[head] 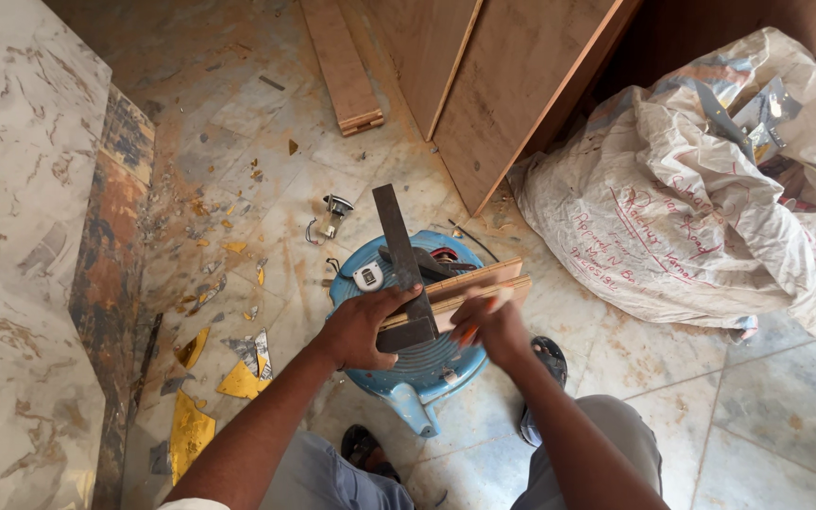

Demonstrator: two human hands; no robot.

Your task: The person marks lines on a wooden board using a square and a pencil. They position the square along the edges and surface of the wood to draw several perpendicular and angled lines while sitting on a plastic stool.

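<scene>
Pressing down near the middle of the blue plastic stool (427, 364), the left hand (359, 331) lay with fingers spread over the thick stock of a dark metal try square (399, 255), pinning it flat rather than gripping it. The square's long blade ran from that hand toward the stool's far edge, crossing a narrow wooden strip (479, 283). That strip lay across the stool top from the centre out past its right edge, with a second strip of the same kind seeming to lie just beside it on the far side. The right hand (491, 326) was closed around a slim orange tool (467, 332), probably a pencil, its tip at the strip close to the square's stock; motion blur hid the fine detail of that grip. A small grey tape measure (367, 276) sat near the stool's far left edge, just beside the blade. Off the stool, yellow and grey scraps (238, 373) littered the tiled floor to the left, wooden boards (484, 85) leaned beyond, and a bulging white sack (701, 179) lay to the right.
</scene>
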